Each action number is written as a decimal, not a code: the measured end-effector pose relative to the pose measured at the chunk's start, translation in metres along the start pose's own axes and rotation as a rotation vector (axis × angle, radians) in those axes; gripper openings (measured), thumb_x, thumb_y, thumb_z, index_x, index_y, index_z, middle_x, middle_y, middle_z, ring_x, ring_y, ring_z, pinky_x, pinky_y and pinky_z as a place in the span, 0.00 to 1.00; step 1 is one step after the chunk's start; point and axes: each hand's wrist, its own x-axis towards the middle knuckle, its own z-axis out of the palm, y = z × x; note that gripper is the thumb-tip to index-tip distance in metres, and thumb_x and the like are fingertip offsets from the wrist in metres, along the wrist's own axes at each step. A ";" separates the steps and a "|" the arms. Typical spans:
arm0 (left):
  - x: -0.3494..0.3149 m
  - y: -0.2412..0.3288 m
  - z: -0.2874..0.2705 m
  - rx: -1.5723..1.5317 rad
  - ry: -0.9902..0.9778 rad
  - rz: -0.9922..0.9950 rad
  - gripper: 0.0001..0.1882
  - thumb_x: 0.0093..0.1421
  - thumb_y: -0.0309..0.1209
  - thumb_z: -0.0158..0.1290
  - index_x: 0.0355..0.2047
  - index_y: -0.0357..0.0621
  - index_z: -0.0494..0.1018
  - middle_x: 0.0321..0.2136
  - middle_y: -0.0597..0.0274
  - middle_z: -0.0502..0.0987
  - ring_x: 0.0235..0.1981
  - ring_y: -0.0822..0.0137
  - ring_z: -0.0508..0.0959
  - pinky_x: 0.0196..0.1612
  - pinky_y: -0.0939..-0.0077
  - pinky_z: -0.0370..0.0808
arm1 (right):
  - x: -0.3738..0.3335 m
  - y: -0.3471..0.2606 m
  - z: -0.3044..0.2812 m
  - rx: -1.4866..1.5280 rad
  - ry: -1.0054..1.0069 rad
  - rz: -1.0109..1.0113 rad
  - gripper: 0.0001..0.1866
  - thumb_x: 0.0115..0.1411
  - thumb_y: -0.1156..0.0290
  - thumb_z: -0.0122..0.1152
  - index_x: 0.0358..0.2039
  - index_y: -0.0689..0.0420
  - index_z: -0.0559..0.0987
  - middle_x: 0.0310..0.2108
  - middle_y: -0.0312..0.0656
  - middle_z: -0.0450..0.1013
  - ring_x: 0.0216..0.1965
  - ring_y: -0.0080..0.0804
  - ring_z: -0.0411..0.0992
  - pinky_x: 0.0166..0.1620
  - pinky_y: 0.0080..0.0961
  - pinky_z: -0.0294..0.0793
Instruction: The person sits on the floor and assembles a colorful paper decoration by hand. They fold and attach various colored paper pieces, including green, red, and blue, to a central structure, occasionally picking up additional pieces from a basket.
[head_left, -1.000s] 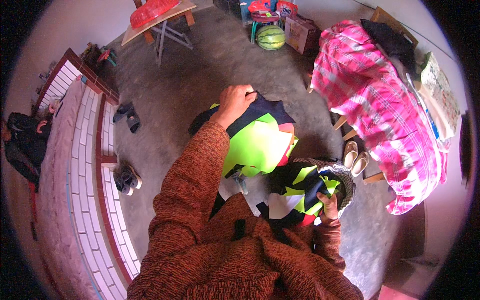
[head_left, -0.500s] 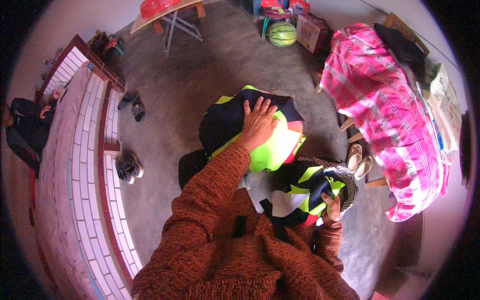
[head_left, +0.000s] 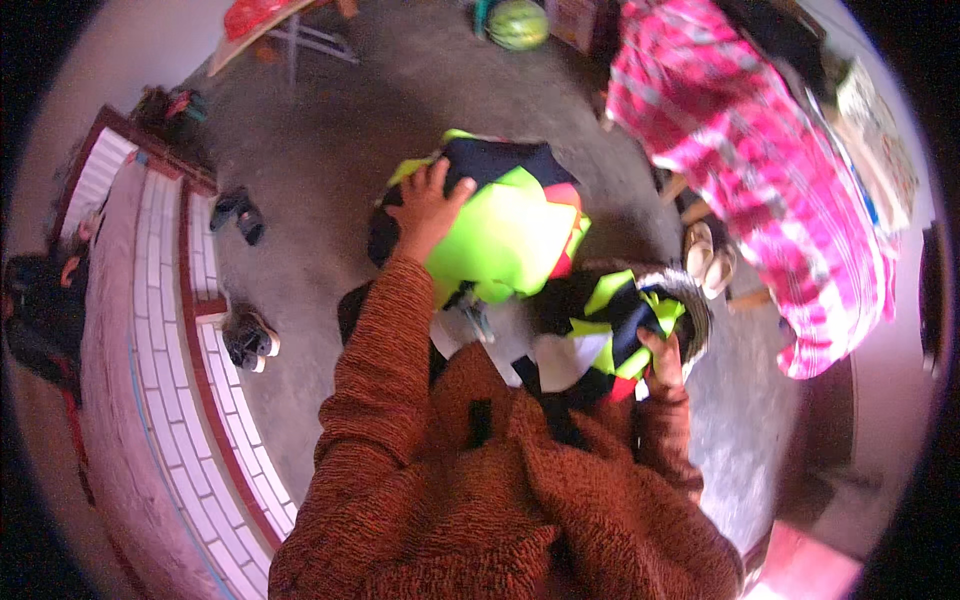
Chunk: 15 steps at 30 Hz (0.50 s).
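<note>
My left hand (head_left: 428, 212) rests with spread fingers on the left part of a pile of fabric pieces (head_left: 505, 235), neon yellow, navy and pink. What lies beneath the pile is hidden. At the lower right, my right hand (head_left: 662, 355) is closed on a bunch of fabric scraps (head_left: 612, 330) in navy, neon yellow, white and red. Those scraps lie over or in a dark-and-white patterned basket-like container (head_left: 697, 312); its inside is mostly covered.
A brick-faced platform (head_left: 165, 360) runs along the left, with dark shoes (head_left: 250, 342) beside it. Pink plaid cloth (head_left: 735, 160) covers wooden-legged furniture on the right; pale slippers (head_left: 708, 262) lie near it. A watermelon (head_left: 518, 25) sits on the floor at the back.
My left hand has slid left across the pile, baring more neon yellow fabric. My right hand keeps its hold on the scraps. The whole view has shifted.
</note>
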 end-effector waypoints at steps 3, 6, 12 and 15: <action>-0.015 0.010 0.006 0.188 0.129 0.020 0.33 0.55 0.55 0.47 0.55 0.50 0.61 0.58 0.50 0.57 0.62 0.47 0.49 0.54 0.25 0.42 | 0.004 0.008 -0.005 0.103 -0.018 0.017 0.17 0.51 0.76 0.60 0.44 0.60 0.73 0.37 0.36 0.74 0.36 0.28 0.74 0.42 0.25 0.73; -0.048 0.047 0.005 0.029 0.310 0.303 0.28 0.54 0.47 0.52 0.51 0.45 0.65 0.57 0.48 0.60 0.61 0.47 0.55 0.57 0.37 0.47 | 0.003 0.012 -0.008 0.161 -0.023 0.013 0.19 0.51 0.76 0.63 0.44 0.59 0.73 0.37 0.36 0.75 0.36 0.27 0.74 0.42 0.25 0.74; -0.135 0.131 0.037 -0.814 -0.063 0.421 0.12 0.52 0.26 0.57 0.37 0.39 0.72 0.37 0.52 0.75 0.39 0.57 0.75 0.44 0.68 0.70 | -0.001 0.015 -0.013 0.278 -0.034 0.036 0.23 0.49 0.78 0.65 0.46 0.56 0.71 0.38 0.34 0.74 0.38 0.27 0.73 0.43 0.24 0.73; -0.157 0.130 0.064 -0.860 -0.297 0.345 0.10 0.52 0.26 0.57 0.34 0.38 0.71 0.33 0.55 0.75 0.34 0.63 0.76 0.39 0.71 0.72 | 0.003 0.017 -0.011 0.246 -0.041 0.003 0.22 0.49 0.75 0.67 0.46 0.56 0.72 0.38 0.33 0.74 0.38 0.25 0.72 0.43 0.22 0.72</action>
